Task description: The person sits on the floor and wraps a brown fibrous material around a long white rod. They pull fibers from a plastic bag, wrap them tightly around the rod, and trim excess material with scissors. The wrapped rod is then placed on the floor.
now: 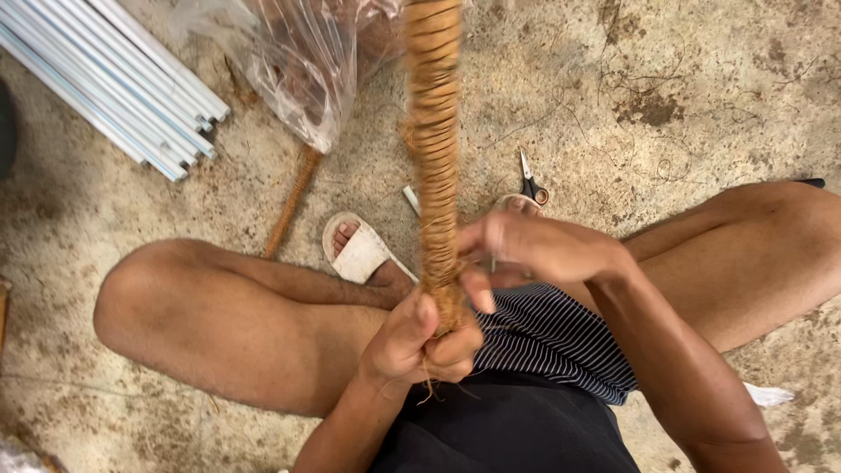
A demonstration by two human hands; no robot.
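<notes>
A long stick wrapped in brown coir rope [434,131] stands upright in front of me, rising out of the top of the view. My left hand [420,343] is closed around its lower end, just above my lap. My right hand [526,252] is beside the stick at the same height, fingers pinched against the wrapping. Whether it holds a loose strand of fibre is too blurred to tell. I sit with knees spread, in a striped top and dark shorts.
A bundle of white pipes [114,83] lies at the upper left. A clear plastic bag [298,61] sits behind the stick. Another wrapped stick [293,206] lies on the concrete floor. Scissors [530,184] lie near my right knee. My foot wears a white sandal [357,254].
</notes>
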